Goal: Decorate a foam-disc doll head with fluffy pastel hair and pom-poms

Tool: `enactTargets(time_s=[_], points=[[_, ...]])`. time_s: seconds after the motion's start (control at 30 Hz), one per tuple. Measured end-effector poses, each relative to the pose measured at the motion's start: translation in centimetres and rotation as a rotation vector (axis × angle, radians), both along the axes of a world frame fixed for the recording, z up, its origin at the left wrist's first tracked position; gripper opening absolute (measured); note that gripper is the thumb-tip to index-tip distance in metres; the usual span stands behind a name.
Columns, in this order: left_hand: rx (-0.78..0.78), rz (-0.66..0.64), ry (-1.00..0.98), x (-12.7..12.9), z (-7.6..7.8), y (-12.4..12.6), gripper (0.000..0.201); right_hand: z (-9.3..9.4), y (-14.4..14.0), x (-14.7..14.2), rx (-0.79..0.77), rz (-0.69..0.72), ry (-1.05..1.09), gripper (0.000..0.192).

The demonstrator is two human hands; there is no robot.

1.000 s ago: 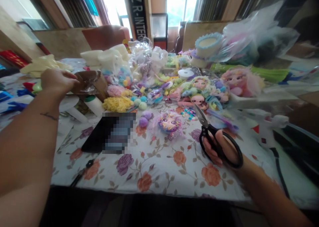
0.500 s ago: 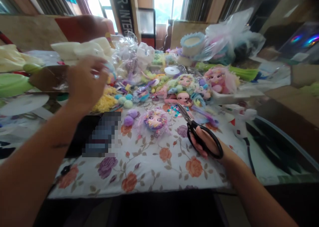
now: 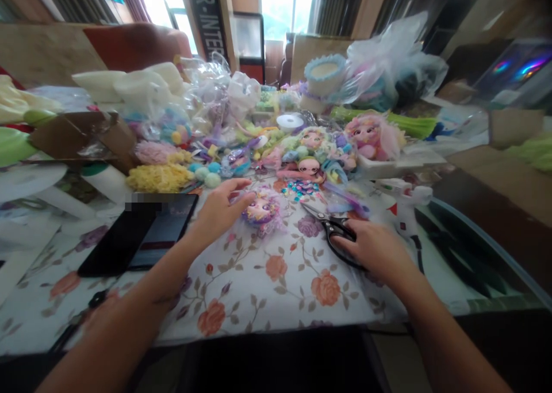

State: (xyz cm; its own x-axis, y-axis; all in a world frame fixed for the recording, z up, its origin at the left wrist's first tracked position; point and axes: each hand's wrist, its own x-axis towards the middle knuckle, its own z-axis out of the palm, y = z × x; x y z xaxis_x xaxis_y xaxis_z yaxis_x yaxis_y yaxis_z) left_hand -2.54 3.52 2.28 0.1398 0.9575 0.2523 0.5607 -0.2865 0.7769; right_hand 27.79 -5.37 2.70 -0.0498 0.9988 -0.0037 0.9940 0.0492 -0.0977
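Left hand [image 3: 222, 209] reaching doll head [image 3: 261, 210], fingers spread, touching its left edge, not yet gripping. Right hand [image 3: 374, 249] lying over scissors [image 3: 332, 232] right of doll head, grip unclear.

Your left hand [image 3: 219, 209] sits mid-table [image 3: 276, 289], fingertips touching the doll head [image 3: 261, 209] just right of it; phone [image 3: 138, 235] lies flat to its left. Your right hand [image 3: 375, 249] rests on the scissors [image 3: 330, 229], right of the doll head, blades pointing back-left. Behind all that: pompoms [image 3: 207, 174], more dolls [image 3: 317, 151], tape roll [image 3: 290, 121], bags [image 3: 388, 65] at the far edge.
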Motion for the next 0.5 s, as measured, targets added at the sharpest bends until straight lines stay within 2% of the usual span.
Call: enactTargets(time_s=[0.13,0.23,0.33,0.4,0.5], points=[[-0.076,-0.045,-0.066,-0.1,-1.1,0.0,0.052,0.4,0.2,-0.4,0.162,0.06,0.019,0.019],[-0.151,-0.02,-0.152,-0.2,-1.2,-0.3,0.052,0.6,0.1,-2.1,0.231,0.198,0.282,0.016],[-0.192,0.049,-0.227,-0.4,-1.0,-0.8,0.05,0.5,0.8,-4.7,0.096,0.388,0.608,0.014],[-0.233,0.082,-0.268,-0.7,-1.1,-1.1,0.049,0.3,1.7,-6.3,0.03,0.461,0.665,0.016],[-0.266,0.097,-0.281,-1.0,-1.3,-1.2,0.047,0.3,3.4,-7.5,-0.082,0.497,0.667,0.016]])
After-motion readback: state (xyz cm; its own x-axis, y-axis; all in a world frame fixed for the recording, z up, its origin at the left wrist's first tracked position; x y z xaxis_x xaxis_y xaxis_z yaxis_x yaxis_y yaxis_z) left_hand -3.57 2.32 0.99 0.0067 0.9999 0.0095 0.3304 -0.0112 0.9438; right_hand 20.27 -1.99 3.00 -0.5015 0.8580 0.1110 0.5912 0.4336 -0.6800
